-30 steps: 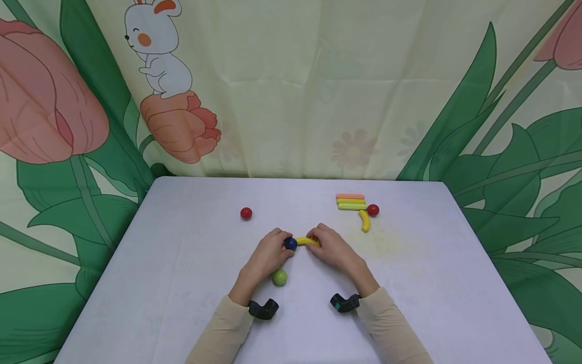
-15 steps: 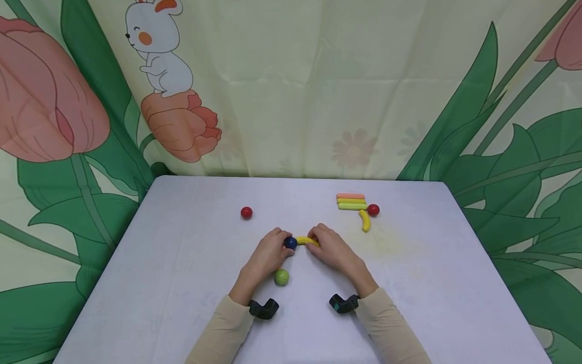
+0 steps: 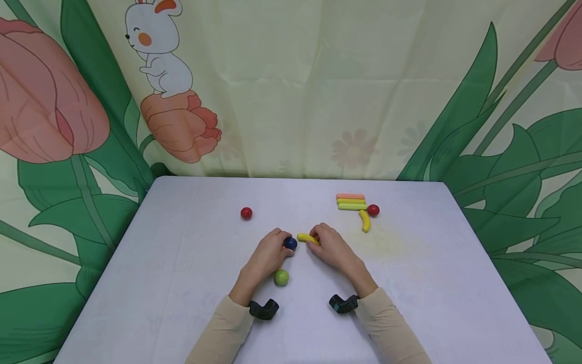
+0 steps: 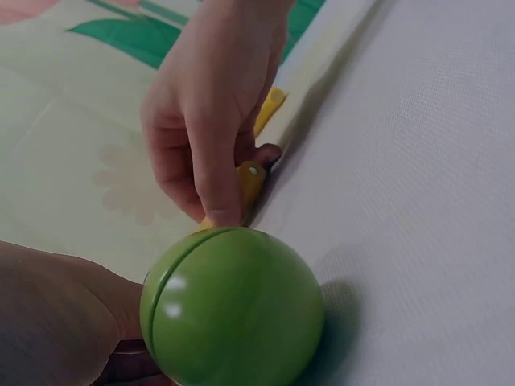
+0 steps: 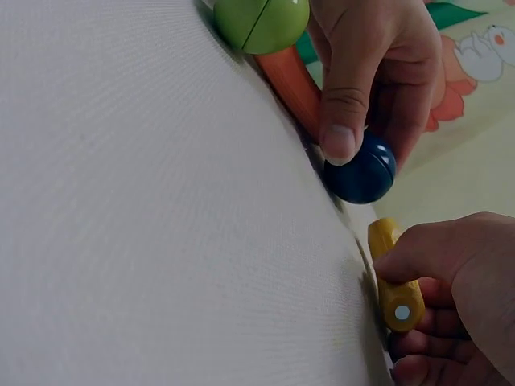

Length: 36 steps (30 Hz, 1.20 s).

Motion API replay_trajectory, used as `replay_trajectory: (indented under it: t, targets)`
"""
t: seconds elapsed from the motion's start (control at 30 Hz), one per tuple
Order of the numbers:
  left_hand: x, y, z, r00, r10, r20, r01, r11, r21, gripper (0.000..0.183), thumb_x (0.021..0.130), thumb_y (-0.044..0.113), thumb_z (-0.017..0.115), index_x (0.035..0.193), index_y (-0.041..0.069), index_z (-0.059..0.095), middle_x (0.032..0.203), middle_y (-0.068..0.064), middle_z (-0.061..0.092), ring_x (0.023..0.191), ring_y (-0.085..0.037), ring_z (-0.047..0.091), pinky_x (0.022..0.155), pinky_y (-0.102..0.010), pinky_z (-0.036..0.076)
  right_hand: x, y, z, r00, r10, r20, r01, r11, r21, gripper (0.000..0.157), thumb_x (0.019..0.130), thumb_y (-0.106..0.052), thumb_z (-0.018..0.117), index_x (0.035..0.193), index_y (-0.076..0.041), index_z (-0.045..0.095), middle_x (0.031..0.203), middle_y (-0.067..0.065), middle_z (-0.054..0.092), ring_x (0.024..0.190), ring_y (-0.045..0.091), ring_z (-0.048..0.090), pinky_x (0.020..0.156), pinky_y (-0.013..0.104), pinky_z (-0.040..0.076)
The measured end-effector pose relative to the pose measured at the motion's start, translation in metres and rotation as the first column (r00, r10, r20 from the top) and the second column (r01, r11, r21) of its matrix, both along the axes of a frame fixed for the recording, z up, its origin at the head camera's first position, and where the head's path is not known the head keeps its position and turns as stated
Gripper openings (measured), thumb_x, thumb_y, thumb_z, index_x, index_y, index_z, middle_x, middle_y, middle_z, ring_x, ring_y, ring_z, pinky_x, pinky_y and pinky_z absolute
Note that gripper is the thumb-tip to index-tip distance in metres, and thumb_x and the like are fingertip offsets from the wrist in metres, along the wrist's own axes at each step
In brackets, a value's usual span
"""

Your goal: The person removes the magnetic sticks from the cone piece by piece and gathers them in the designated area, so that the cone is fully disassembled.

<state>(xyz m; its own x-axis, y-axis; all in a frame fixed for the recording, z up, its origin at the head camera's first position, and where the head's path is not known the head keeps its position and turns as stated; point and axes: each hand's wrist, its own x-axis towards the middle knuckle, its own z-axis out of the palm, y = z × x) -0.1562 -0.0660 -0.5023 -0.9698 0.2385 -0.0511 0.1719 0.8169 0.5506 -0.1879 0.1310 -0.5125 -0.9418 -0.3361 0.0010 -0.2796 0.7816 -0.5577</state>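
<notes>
My left hand (image 3: 268, 255) holds a dark blue ball (image 3: 290, 243) between thumb and fingers. In the right wrist view, an orange-red curved rod (image 5: 291, 88) runs from a green ball (image 5: 261, 20) towards the blue ball; the left hand hides most of it from above. My right hand (image 3: 334, 247) pinches a short yellow curved rod (image 3: 304, 237), its left end pointing at the blue ball with a small gap between them. A pale round dot marks the rod's near end in the right wrist view. The green ball fills the foreground of the left wrist view.
On the white-covered table (image 3: 182, 283) a red ball (image 3: 246, 213) lies at back left. At back right are orange, yellow and light-green straight rods (image 3: 351, 206) side by side, another red ball (image 3: 373, 210) and a second yellow curved rod (image 3: 365, 221). A printed curtain (image 3: 282, 101) hangs behind.
The yellow rod's left end, at the blue ball before, has come away and swung slightly towards the back. Both hands stay in nearly the same place.
</notes>
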Motion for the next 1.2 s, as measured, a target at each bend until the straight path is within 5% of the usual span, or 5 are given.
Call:
replay_trajectory:
  t: [0.77,1.2]
  targets:
    - [0.000,-0.001,0.000,1.000,0.012,0.000,-0.012,1.000,0.005,0.045,0.088,0.021,0.077,0.129,0.007,0.064,0.118,-0.009,0.064,0.110,-0.023,0.065,0.098,-0.039,0.055,-0.010,-0.006,0.005,0.997,-0.064,-0.044,0.067,0.995,0.073,0.023,0.094,-0.023,0.066,0.111,-0.006,0.069,0.097,0.004,0.061,0.082,0.015,0.055,0.079,0.033,0.055]
    - [0.000,-0.002,0.000,1.000,0.017,0.018,-0.017,1.000,0.012,0.045,0.089,0.022,0.076,0.130,0.008,0.064,0.120,-0.008,0.064,0.111,-0.022,0.064,0.099,-0.039,0.054,-0.019,0.011,0.007,0.980,-0.191,-0.060,0.194,0.980,0.050,0.024,0.095,-0.019,0.065,0.111,-0.001,0.069,0.100,0.010,0.064,0.087,0.022,0.059,0.085,0.038,0.058]
